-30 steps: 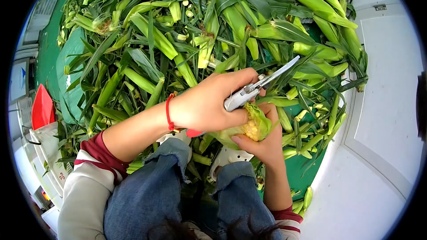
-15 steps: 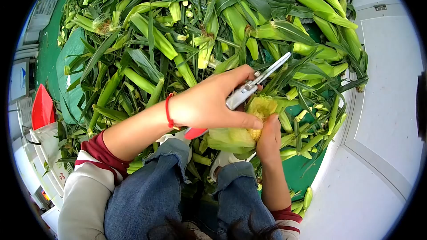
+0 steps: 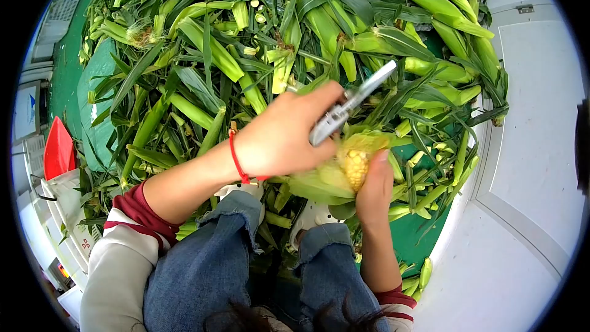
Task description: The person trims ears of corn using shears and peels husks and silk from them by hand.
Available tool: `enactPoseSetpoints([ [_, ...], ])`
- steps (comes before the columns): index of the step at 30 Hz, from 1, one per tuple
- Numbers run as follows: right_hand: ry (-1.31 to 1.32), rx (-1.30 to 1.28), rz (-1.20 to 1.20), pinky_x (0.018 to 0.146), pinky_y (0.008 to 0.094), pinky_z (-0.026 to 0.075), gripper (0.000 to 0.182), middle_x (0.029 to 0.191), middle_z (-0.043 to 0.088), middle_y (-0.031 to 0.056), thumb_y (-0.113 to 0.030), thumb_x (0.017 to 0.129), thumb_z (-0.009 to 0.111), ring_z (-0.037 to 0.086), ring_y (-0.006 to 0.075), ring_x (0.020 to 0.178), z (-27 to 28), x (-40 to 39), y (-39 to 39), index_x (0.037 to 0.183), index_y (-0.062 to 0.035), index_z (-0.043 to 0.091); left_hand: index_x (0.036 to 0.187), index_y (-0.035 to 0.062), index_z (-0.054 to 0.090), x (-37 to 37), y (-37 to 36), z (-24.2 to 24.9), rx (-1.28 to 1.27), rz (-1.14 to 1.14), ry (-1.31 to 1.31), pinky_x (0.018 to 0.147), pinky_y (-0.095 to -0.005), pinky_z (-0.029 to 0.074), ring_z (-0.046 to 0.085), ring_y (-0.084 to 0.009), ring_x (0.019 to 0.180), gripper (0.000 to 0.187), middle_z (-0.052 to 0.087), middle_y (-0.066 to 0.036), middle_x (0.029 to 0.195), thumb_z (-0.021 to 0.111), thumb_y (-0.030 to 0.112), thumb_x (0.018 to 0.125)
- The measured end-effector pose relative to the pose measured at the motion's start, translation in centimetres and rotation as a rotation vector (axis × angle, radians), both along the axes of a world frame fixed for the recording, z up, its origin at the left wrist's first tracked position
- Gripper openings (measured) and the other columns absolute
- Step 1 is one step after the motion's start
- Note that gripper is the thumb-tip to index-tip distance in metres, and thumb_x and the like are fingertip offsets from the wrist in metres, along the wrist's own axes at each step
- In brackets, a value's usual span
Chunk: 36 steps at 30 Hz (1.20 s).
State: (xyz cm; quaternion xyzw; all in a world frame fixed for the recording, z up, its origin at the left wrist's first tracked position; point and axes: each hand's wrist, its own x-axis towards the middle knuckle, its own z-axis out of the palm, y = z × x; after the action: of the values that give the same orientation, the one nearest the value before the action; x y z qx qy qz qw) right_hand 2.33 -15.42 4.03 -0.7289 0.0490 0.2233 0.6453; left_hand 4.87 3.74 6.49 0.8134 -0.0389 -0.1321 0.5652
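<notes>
Corn, a yellow cob half wrapped in pale green husk [image 3: 351,169], sits just above the person's knees, at the near edge of a large heap. The right hand [image 3: 373,192] has its grip wrapped around the cob from below, thumb pressed beside the bare yellow kernels. The left hand [image 3: 281,135], with a red string band at the wrist, has its grip clamped on silver metal shears with a red handle end [image 3: 344,110]; their closed blades point up and away, resting just over the cob's husk. Blue denim trousers [image 3: 209,270] fill the bottom of the view. Beyond the hands lies the heap of unhusked green corn ears and long leaves [image 3: 258,37], spread on a green sheet [image 3: 424,233].
</notes>
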Motion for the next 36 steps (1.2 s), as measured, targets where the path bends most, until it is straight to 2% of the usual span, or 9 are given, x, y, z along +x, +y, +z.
enactPoseSetpoints([
  [4, 0.105, 0.090, -0.068, 0.084, 0.0293, 0.044, 0.051, 0.107, 0.059, 0.0104, -0.039, 0.099, 0.028, 0.057, 0.0166, 0.093, -0.3, 0.3, -0.6, 0.113, 0.0034, 0.053, 0.105, 0.0043, 0.049, 0.6, 1.1, -0.2, 0.111, 0.197, 0.015, 0.063, -0.0276, 0.047, 0.057, -0.0128, 0.066, 0.034, 0.061, -0.003, 0.080, 0.060, 0.002, 0.073],
  [8, 0.135, 0.130, -0.047, 0.085, 0.0300, 0.044, 0.051, 0.108, 0.059, 0.0106, -0.039, 0.099, 0.029, 0.057, 0.0172, 0.095, 0.1, 0.4, 0.0, 0.113, 0.0034, 0.054, 0.113, 0.0031, 0.046, 0.3, 1.1, 0.0, 0.190, 0.180, -0.171, 0.073, -0.0277, 0.047, 0.056, -0.0125, 0.079, 0.052, 0.058, -0.005, 0.091, 0.076, 0.013, 0.072],
  [10, 0.152, 0.120, -0.022, 0.086, 0.0299, 0.044, 0.051, 0.109, 0.059, 0.0108, -0.039, 0.099, 0.029, 0.057, 0.0174, 0.096, 0.1, 0.3, 0.2, 0.114, 0.0038, 0.053, 0.112, 0.0025, 0.047, 0.0, 0.5, 0.3, -0.120, 0.091, 0.036, 0.078, -0.0273, 0.046, 0.056, -0.0123, 0.083, 0.052, 0.057, -0.005, 0.092, 0.078, 0.013, 0.071],
  [16, 0.173, 0.125, 0.012, 0.085, 0.0295, 0.043, 0.050, 0.104, 0.061, 0.0121, -0.033, 0.099, 0.026, 0.057, 0.0176, 0.093, 0.4, 0.0, 0.5, 0.109, 0.0066, 0.056, 0.113, 0.0055, 0.048, -0.7, -0.4, -1.5, -0.425, 0.033, 0.162, 0.073, -0.0236, 0.044, 0.053, -0.0088, 0.081, 0.038, 0.055, -0.001, 0.090, 0.065, 0.003, 0.079],
  [21, 0.182, 0.314, 0.076, 0.086, 0.0297, 0.041, 0.050, 0.106, 0.057, 0.0096, -0.038, 0.091, 0.041, 0.053, 0.0164, 0.096, -0.4, -0.3, 0.1, 0.115, 0.0042, 0.050, 0.113, 0.0066, 0.051, -0.5, 0.1, -0.4, -0.772, 0.196, 0.561, 0.064, -0.0223, 0.048, 0.056, -0.0083, 0.076, 0.037, 0.059, -0.002, 0.092, 0.062, -0.002, 0.079],
  [25, 0.135, 0.339, 0.171, 0.085, 0.0284, 0.040, 0.051, 0.101, 0.055, 0.0064, -0.039, 0.082, 0.053, 0.051, 0.0148, 0.094, -1.8, -0.2, -0.3, 0.114, 0.0002, 0.048, 0.113, 0.0063, 0.050, -0.8, 0.0, -0.7, -0.748, 0.119, 0.531, 0.063, -0.0221, 0.047, 0.056, -0.0084, 0.075, 0.036, 0.059, -0.003, 0.090, 0.061, -0.003, 0.079],
  [30, 0.201, 0.354, 0.097, 0.085, 0.0279, 0.040, 0.049, 0.100, 0.056, 0.0058, -0.036, 0.079, 0.055, 0.052, 0.0142, 0.094, -1.0, -0.2, -0.4, 0.113, -0.0004, 0.049, 0.115, 0.0053, 0.048, -0.9, -0.4, -0.5, -0.772, 0.156, 0.518, 0.065, -0.0227, 0.047, 0.055, -0.0092, 0.075, 0.038, 0.057, -0.002, 0.089, 0.061, -0.003, 0.080],
  [33, 0.217, 0.360, 0.049, 0.087, 0.0283, 0.040, 0.052, 0.105, 0.056, 0.0069, -0.036, 0.081, 0.055, 0.052, 0.0145, 0.097, -1.6, -0.3, -0.8, 0.117, 0.0008, 0.049, 0.117, 0.0043, 0.046, -1.6, -0.3, -0.5, -0.393, 0.198, 0.025, 0.067, -0.0238, 0.046, 0.054, -0.0107, 0.075, 0.041, 0.055, -0.002, 0.089, 0.061, -0.003, 0.079],
  [36, 0.202, 0.355, -0.016, 0.089, 0.0287, 0.040, 0.053, 0.109, 0.056, 0.0080, -0.036, 0.084, 0.056, 0.052, 0.0150, 0.100, -1.5, -0.2, -1.1, 0.121, 0.0019, 0.048, 0.115, 0.0019, 0.046, -2.9, 1.4, 3.2, -0.067, -0.001, -0.006, 0.068, -0.0290, 0.048, 0.057, -0.0162, 0.074, 0.050, 0.055, -0.006, 0.088, 0.065, 0.001, 0.069],
])
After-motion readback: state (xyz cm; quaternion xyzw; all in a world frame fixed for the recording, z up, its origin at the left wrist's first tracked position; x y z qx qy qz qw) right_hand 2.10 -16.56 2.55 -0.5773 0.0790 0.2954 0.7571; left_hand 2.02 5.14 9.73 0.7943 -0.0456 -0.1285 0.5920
